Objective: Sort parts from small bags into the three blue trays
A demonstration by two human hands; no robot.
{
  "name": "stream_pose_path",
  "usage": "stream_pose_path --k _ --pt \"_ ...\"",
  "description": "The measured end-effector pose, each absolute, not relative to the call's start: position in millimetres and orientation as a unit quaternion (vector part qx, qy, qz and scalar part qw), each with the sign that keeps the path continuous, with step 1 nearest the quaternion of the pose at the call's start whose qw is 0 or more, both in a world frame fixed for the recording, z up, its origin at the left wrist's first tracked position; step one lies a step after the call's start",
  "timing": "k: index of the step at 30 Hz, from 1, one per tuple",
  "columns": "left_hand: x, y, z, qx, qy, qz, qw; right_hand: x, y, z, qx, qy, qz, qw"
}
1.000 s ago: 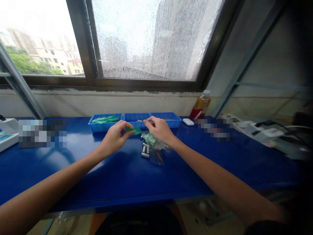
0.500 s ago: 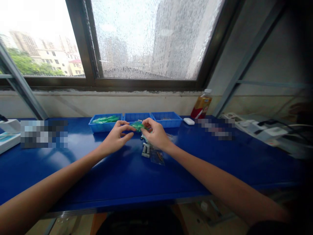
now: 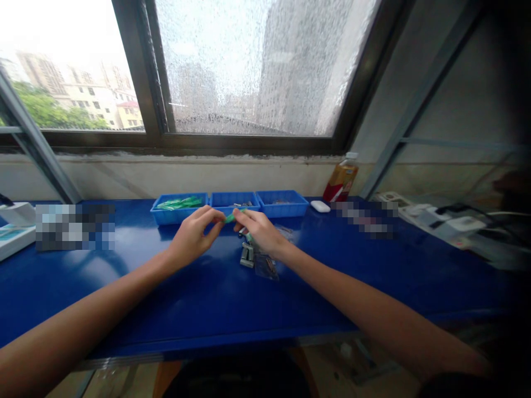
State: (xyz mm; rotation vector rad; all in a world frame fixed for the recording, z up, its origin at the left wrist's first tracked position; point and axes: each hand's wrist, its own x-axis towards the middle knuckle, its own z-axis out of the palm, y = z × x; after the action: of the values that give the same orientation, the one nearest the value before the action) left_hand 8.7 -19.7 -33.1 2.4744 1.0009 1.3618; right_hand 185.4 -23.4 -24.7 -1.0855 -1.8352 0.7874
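Note:
A small green plastic bag (image 3: pixel 229 218) is stretched between my two hands above the table, in front of the blue bins. My left hand (image 3: pixel 193 234) pinches its left end between thumb and fingers. My right hand (image 3: pixel 262 232) grips the other end, with the thumb on top. Just under my right hand lie grey metal parts (image 3: pixel 247 256) and a clear plastic bag (image 3: pixel 266 267) with small brownish pieces in it. My fingers cover much of the green bag, and its contents cannot be made out.
Along the back stand a blue bin of green bags (image 3: pixel 179 212), a middle bin (image 3: pixel 232 198) with small parts and a right bin (image 3: pixel 286 209). A white case (image 3: pixel 321 206) and a bottle (image 3: pixel 341 179) sit to the right. Power strips (image 3: pixel 460 228) lie further right.
The green bag was spread wider and is now bunched narrower between my fingers. My left fingers have closed from a loose, spread pose into a pinch. Small parts now show in the middle bin.

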Motion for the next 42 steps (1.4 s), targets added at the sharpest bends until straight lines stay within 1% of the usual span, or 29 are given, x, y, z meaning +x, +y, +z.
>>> stream_pose_path --k 1,2,3,4,5,7,9,11,13,14,15,16,18,19,21,23,25,27,30,32,34,38,42 --pt "8.5 -20.6 -32.6 0.841 0.318 0.436 0.034 184.9 -22.7 -24.7 -0.438 -0.719 0.348 0.413" --pt "8.6 -21.4 -31.9 0.851 0.310 0.423 0.019 184.8 -22.2 -25.1 -0.440 -0.716 0.354 0.411" --pt "9.0 -22.1 -31.2 0.855 0.312 0.413 0.023 185.2 -22.0 -25.7 -0.439 -0.724 0.334 0.414" --pt "9.4 -22.7 -30.5 0.854 0.323 0.406 0.051 186.0 -22.1 -26.6 -0.432 -0.744 0.292 0.418" --pt "10.0 -23.1 -29.7 0.846 0.341 0.398 0.102 187.2 -22.4 -27.7 -0.418 -0.771 0.234 0.419" --pt "11.0 -23.2 -28.4 0.800 0.384 0.391 0.244 190.1 -22.8 -30.1 -0.379 -0.822 0.111 0.410" --pt "11.6 -21.9 -28.0 0.731 0.413 0.399 0.369 192.8 -22.5 -32.3 -0.344 -0.855 0.033 0.386" --pt "11.2 -18.6 -28.2 0.680 0.421 0.410 0.438 194.4 -21.8 -33.6 -0.328 -0.873 -0.010 0.362" --pt "7.8 -13.0 -27.1 0.667 0.426 0.409 0.454 194.3 -22.1 -33.8 -0.320 -0.882 -0.045 0.343" --pt "4.2 -9.5 -25.2 0.678 0.434 0.412 0.427 193.8 -23.0 -33.5 -0.319 -0.883 -0.058 0.339" --pt "-1.0 -5.7 -22.3 0.697 0.448 0.421 0.368 193.0 -24.5 -32.9 -0.321 -0.882 -0.067 0.339" --pt "-7.9 -1.9 -18.4 0.718 0.467 0.435 0.278 192.2 -26.3 -32.3 -0.326 -0.879 -0.070 0.343" --pt "-26.0 5.4 -8.8 0.737 0.495 0.460 0.027 190.6 -30.2 -30.9 -0.339 -0.870 -0.066 0.351" --pt "-36.1 8.5 -4.1 0.729 0.508 0.455 -0.065 190.2 -31.8 -30.4 -0.344 -0.868 -0.062 0.353" --pt "-55.3 14.3 2.1 0.699 0.542 0.430 -0.182 190.2 -33.1 -29.7 -0.349 -0.866 -0.057 0.354" --pt "-69.8 20.3 2.2 0.681 0.569 0.389 -0.246 192.0 -31.4 -28.9 -0.350 -0.866 -0.057 0.352" --pt "-78.4 27.5 -3.5 0.689 0.588 0.332 -0.264 196.0 -27.2 -27.0 -0.355 -0.863 -0.064 0.354" --pt "-82.4 36.0 -11.6 0.714 0.596 0.273 -0.247 201.9 -21.7 -23.9 -0.367 -0.853 -0.077 0.364" --pt "-84.6 47.2 -20.2 0.759 0.589 0.215 -0.174 211.5 -14.4 -19.0 -0.391 -0.830 -0.096 0.386" --pt "-85.1 50.9 -20.8 0.774 0.587 0.201 -0.127 216.2 -10.9 -17.7 -0.404 -0.820 -0.101 0.393" --pt "-84.8 51.0 -18.1 0.772 0.598 0.187 -0.103 218.3 -8.7 -18.6 -0.413 -0.816 -0.104 0.391" --pt "-81.9 46.9 -11.8 0.756 0.633 0.133 -0.104 217.0 -7.5 -22.8 -0.411 -0.825 -0.102 0.374" --pt "-77.0 45.8 -12.6 0.746 0.643 0.120 -0.121 216.6 -8.2 -22.2 -0.412 -0.835 -0.097 0.352"
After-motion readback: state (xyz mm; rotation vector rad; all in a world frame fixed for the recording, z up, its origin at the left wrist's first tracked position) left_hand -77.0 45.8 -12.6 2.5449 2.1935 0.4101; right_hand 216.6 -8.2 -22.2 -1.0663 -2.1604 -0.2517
